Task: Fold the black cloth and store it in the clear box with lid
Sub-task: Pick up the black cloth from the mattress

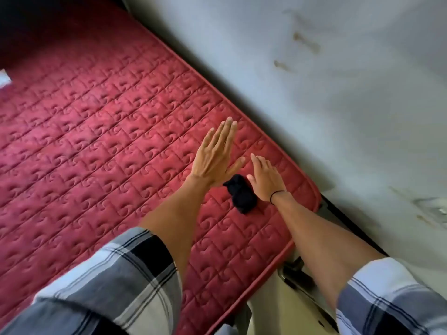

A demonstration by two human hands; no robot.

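1. Here, seen from a head-worn camera looking down, two bare forearms with rolled plaid sleeves reach over a red quilted mattress (101, 131) that runs beside a pale grey wall (314, 68).
2. The black cloth (242, 195) lies bunched in a small crumpled heap on the mattress, near its edge by the wall, between the two wrists.
3. The left hand (215, 158) is flat and wide, fingers straight and together, holding nothing; it hovers just past the cloth.
4. The right hand (266, 180), with a thin black band at the wrist, is also spread with its grip empty; its heel sits just beside the cloth, and I cannot tell whether it touches.
5. The clear box with lid is not in view.
6. The cloth looks light, soft and limp, so it should not hold a shape by itself. It likely needs spreading flat first, pinched at two corners or along an edge, then smoothed with the palms before each fold.
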